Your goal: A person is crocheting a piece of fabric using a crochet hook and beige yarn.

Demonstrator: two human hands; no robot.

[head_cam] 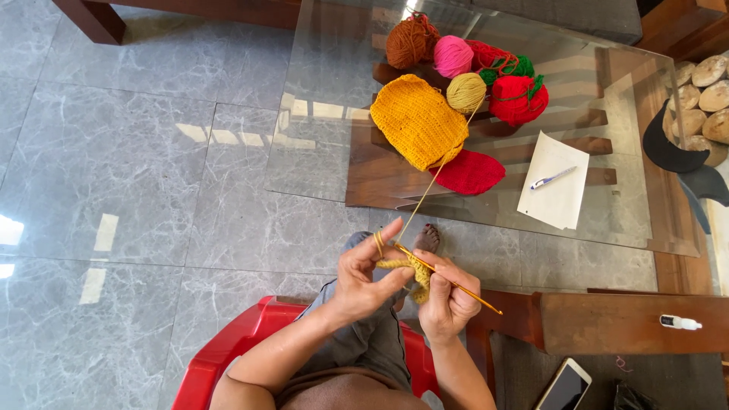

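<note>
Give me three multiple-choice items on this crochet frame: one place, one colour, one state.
1. Where does the pen lie?
A. on the white paper on the glass table
B. on the floor
C. in the red chair

2. What colour is the piece being worked in the hands?
A. pink
B. mustard yellow
C. green

3. What does the right hand hold?
A. nothing
B. a phone
C. a crochet hook

Answers:
1. A, it rests on the paper.
2. B, the crochet piece matches the yellow yarn ball.
3. C, the crochet hook passes through its grip.
</note>
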